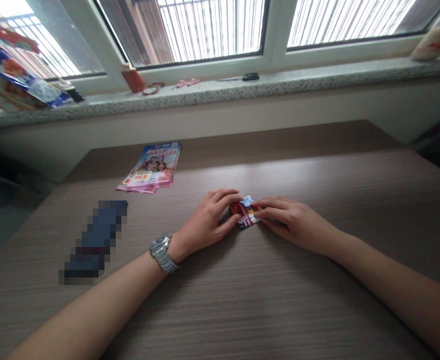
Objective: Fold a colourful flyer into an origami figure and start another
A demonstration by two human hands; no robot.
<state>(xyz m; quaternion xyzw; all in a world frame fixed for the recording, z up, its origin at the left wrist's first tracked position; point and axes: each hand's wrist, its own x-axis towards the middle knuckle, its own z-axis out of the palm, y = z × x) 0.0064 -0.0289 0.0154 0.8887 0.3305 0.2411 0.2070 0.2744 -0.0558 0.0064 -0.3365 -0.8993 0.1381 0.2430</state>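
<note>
A small folded paper leaflet, printed in red, blue and white, lies on the table between my hands. My left hand is closed on its left side, with the thumb at the near left edge and the index finger at the far left corner. From the right, my right hand pinches the leaflet's right edge, its fingertips resting on the printed face. A silver metal watch circles my left wrist. The undersides of both hands' fingers are partly hidden.
Several glossy leaflets lie stacked at the table's back left. A pixelated dark object lies at left. Along the granite sill are an orange-red lighter-like item, pink pieces, black-handled scissors and a blue package.
</note>
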